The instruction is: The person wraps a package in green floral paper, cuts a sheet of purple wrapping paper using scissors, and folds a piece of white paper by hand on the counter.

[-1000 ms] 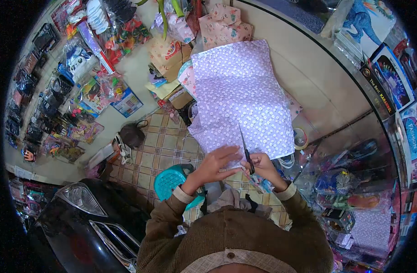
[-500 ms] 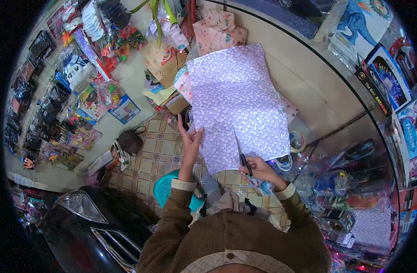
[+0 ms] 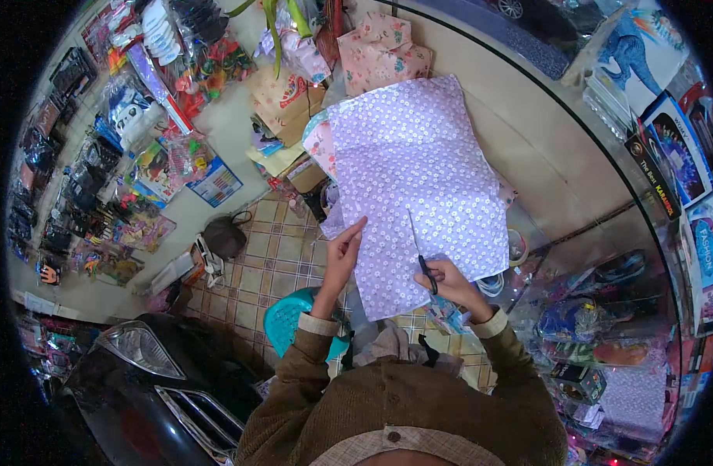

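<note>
A large lilac sheet with small white flowers [image 3: 411, 155] lies spread in the middle of the view, with a slit running up from its lower edge. My right hand [image 3: 448, 281] is closed on the handles of black scissors [image 3: 426, 269], whose blades lie at the slit. At the sheet's lower left edge is my left hand [image 3: 345, 250], its fingers pinched together at the margin of the sheet. The strip left of the slit hangs lower than the part on the right.
Left of my arms are a teal stool [image 3: 285, 320] and a black motorcycle [image 3: 150, 388]. Folded paper bags [image 3: 282, 101] and a pink floral bundle [image 3: 380, 56] lie beyond the sheet. A tape roll [image 3: 517, 247] sits at its right. Packaged goods line both sides.
My left hand moved from over the scissors to the sheet's left edge, and its spread fingers closed there. The strip left of the slit now reaches lower, toward my body.
</note>
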`<state>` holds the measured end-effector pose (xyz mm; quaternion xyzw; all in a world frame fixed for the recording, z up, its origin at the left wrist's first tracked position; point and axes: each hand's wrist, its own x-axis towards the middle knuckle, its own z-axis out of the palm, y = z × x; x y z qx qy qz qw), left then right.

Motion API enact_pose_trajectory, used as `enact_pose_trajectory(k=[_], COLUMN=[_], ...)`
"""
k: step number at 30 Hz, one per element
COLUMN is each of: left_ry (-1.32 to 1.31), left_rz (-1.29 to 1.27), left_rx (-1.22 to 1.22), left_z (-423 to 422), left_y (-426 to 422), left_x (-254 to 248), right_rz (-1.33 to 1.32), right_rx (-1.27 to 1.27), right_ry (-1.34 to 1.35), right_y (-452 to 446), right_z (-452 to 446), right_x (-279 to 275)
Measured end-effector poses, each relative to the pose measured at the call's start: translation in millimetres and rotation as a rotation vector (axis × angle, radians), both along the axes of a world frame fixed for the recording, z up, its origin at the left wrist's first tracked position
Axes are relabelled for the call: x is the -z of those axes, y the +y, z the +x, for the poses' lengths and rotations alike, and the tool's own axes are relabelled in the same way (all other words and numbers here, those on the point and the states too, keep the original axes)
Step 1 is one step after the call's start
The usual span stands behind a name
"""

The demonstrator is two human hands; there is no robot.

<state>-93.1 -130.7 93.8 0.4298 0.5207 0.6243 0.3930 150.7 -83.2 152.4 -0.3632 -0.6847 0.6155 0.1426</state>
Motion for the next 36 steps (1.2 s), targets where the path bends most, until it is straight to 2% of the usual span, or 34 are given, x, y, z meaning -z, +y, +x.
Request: enact_pose_trajectory(k=[5,9,12,15,18,19,22,25,28,31,36], left_ry=[-0.051,-0.063,-0.137,0.508,0.678,0.863,1.084,1.127,1.164,1.254,1.246], left_rz=[-0.009,-0.007,-0.106,0.143,0.171,0.167,0.215,0.222,0.262,0.263,0.292], left_rx=[-0.032,-0.004,0.059,-0.261,-0.176,-0.165,-0.104,0.188,0.36,0.415,0.445], left_z=[6,6,3,1,-25,-32,-38,-36,-29,-29,-28], left_y=[0,0,-4,0,2,4,10,12,17,20,19], left_x=[3,8,1,0,0,-2,6,-2,-20,-16,-14], right_rz=[-0.1,-0.055,-0.053,-0.078,-0.098,-0.105,-0.124,-0.13,-0.113,-0.112,-0.119], right_rx=[0.053,0.085,0.117,0.144,0.159,0.157,0.134,0.131,0.139,0.118,0.078], right_ry=[-0.095,-0.031,-0.011,0.012,0.076,0.091,0.091,0.081,0.031,-0.02,-0.039], right_y=[-4,-12,-17,-21,-23,-22,-21,-19,-15,-9,1], right_z=[6,3,-1,-1,-3,-2,1,4,11,15,10], right_x=[-1,-12,-21,-18,-18,-16,-21,-18,-2,2,-6])
